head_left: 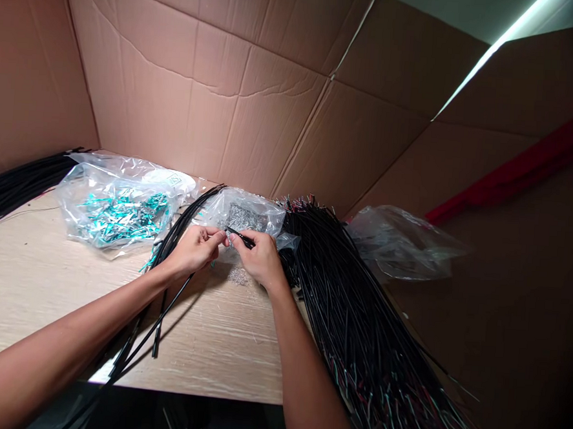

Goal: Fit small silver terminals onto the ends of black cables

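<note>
My left hand [197, 251] is closed in a pinch on a thin black cable [177, 298], which trails down from under it toward the table's front edge. In my right hand [260, 258] is a slim, dark, pointed tool that looks like tweezers [240, 237]. Its tip reaches the left fingertips, where the cable's end is too small to make out. Just behind both hands lies a clear plastic bag [272, 212] with many tiny silvery metal pieces [245, 218]. More of these small bits [238, 275] are scattered on the tabletop below the hands.
A plastic bag of green-and-silver strips [126, 217] sits left. Black cables [182, 224] run beside my left hand. A large bundle of black cables [354, 296] with bare coloured wire ends lies right, before another clear bag [401, 244]. Cardboard walls [202, 80] enclose the wooden table [34, 290].
</note>
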Demonstrator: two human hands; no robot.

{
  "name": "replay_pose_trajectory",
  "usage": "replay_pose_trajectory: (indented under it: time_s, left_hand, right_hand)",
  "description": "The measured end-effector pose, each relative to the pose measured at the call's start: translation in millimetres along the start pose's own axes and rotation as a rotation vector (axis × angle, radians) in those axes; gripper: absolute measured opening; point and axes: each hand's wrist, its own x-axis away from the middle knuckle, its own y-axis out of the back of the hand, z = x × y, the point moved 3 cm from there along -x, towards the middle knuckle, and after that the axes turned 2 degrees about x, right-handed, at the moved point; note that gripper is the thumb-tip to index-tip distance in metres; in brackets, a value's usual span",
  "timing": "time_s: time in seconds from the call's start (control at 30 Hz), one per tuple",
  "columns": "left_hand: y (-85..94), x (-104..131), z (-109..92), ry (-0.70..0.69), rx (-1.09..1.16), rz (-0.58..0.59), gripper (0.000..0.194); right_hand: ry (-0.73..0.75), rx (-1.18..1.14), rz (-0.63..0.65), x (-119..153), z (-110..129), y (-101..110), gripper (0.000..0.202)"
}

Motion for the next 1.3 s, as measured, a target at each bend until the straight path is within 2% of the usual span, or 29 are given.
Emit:
replay_pose_trajectory:
  time_s: [0.2, 0.33, 0.4, 0.6, 0.73, 0.87, 0.93, 1.0, 1.07, 1.13, 1.23, 1.3]
  left_hand:
    - [-1.7, -2, 5, 0.007, 0.008, 0.031, 0.036]
    - [-0.6, 0, 3, -0.01, 0.007, 0.013, 0.04]
    - [0.3, 0, 1, -0.037, -0.008, -0.004, 0.042]
    - [-1.5, 2, -3, -0.194, -0.202, 0.002, 0.041]
    - [-3.6, 6, -7, -0.344, -0.395, -0.006, 0.041]
    - [-1.0, 10, -10, -0.459, -0.638, -0.127, 0.032]
    - [0.5, 12, -10, -0.514, -0.697, -0.184, 0.029]
    - [0.4, 13, -11, -0.535, -0.705, -0.186, 0.031]
    - [-0.9, 12, -11, -0.489, -0.647, -0.142, 0.036]
    - [-2.5, 11, -11, -0.373, -0.485, -0.063, 0.038]
    - [-5.6, 8, -12, -0.164, -0.077, 0.108, 0.04]
    - [-7.2, 7, -13, -0.078, 0.182, 0.211, 0.038]
  right_hand:
    - [-0.067, -0.094, 0.018, -2, -10, -4, 0.039]
    - [-0.158, -0.245, -0.035, -4, -20, -4, 0.04]
    - [-0.224, -0.351, -0.004, -3, -22, -5, 0.041]
    - [-0.347, -0.686, 0.178, -1, -18, -12, 0.04]
    - [-0.336, -0.755, 0.19, 0, -17, -12, 0.04]
    - [-0.321, -0.759, 0.184, 0, -17, -12, 0.039]
    - [-0.312, -0.764, 0.181, 0, -15, -12, 0.038]
    - [-0.301, -0.777, 0.186, 0, -14, -13, 0.038]
    - [-0.288, -0.801, 0.194, -1, -12, -13, 0.037]
    - [-0.273, -0.829, 0.205, -1, -11, -12, 0.036]
    - [-0.257, -0.868, 0.248, 0, -8, -9, 0.035]
    - [-0.259, -0.888, 0.278, 0, -7, -7, 0.035]
